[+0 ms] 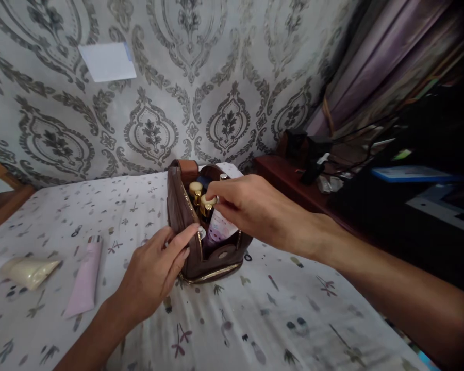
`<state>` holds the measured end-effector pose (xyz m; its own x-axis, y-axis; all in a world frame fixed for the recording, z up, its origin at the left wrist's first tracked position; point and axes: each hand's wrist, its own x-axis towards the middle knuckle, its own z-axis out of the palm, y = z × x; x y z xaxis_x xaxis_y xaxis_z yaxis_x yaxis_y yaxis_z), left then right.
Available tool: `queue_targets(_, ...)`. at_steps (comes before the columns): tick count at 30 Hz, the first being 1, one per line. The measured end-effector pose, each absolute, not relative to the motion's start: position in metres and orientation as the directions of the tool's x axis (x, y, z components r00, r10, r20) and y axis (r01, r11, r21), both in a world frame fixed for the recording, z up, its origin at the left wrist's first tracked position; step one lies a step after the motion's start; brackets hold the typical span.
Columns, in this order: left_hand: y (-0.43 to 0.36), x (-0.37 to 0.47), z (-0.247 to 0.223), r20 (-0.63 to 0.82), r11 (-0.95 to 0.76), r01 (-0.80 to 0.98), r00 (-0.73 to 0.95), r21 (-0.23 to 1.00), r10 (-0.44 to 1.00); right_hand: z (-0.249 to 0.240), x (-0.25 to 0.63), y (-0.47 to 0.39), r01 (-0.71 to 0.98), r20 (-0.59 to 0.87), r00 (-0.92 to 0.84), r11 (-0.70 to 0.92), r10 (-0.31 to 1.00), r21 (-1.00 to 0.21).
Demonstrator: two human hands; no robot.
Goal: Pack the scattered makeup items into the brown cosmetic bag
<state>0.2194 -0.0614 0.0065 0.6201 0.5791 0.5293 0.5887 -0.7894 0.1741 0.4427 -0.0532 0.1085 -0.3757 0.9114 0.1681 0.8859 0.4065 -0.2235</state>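
A brown zippered bag (189,257) stands unzipped at the centre of the patterned cloth. Several items sit inside it, among them gold-capped bottles (206,210) and a white and purple tube (219,226). My right hand (247,203) reaches over the bag's right side, its fingers pinched at the upper end of the tube; the fingertips partly cover what they touch. My left hand (158,263) rests at the bag's left front edge, fingers bent against the zipper rim. To the left lie a pink tube (85,278) and a cream-coloured tube (30,272).
Behind the cloth rises a patterned wall with a white card (109,62) on it. A dark red surface (290,180) with black boxes and cables stands at the right, below a purple curtain (371,62). A wooden edge (7,206) shows at far left.
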Motion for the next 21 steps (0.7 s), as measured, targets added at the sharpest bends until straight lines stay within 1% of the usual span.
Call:
queue_targets(3,-0.061,0.220,0.006,0.528,-0.787,0.595,0.622,0.162,0.579,0.100,0.435,-0.049,0.883,0.128,-0.407,0.425,0.904,-0.200)
queue_targets(7,-0.062,0.220,0.006,0.514,-0.782,0.604,0.626,0.156,0.586,0.093,0.425,-0.048,0.910,0.102,-0.398,0.406,0.912,-0.083)
queue_targets(11,-0.063,0.220,0.008,0.501,-0.781,0.605,0.633,0.155,0.590,0.092,0.423,-0.050,0.915,0.102,-0.393,0.400,0.914,-0.060)
queue_targets(14,-0.063,0.220,0.008,0.508,-0.785,0.597,0.630,0.167,0.587,0.090,0.425,-0.052,0.914,0.117,-0.387,0.397,0.915,-0.078)
queue_targets(21,-0.064,0.220,0.006,0.502,-0.775,0.599,0.617,0.202,0.607,0.083,0.433,-0.056,0.878,0.215,-0.396,0.437,0.893,-0.196)
